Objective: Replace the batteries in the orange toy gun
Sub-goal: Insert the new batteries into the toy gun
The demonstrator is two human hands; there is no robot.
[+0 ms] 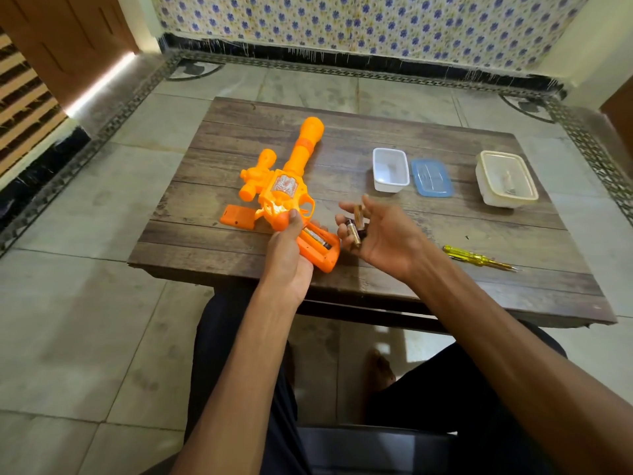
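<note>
Gripping orange toy gun (pixel 295 181) by the handle with left hand (pixel 287 257), near table's (pixel 376 132) front edge, barrel toward far edge. Showing open battery bay (pixel 320 257), one battery (pixel 313 238) seated inside. Cupping loose batteries (pixel 354 231) in curled right hand (pixel 382 236).

One head-worn wide-angle view looks forward and steeply down, near the table (pixel 376 138).

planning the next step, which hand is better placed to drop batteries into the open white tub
Right hand: it holds the batteries and is nearer the white tub; the left hand grips the toy gun.
</note>
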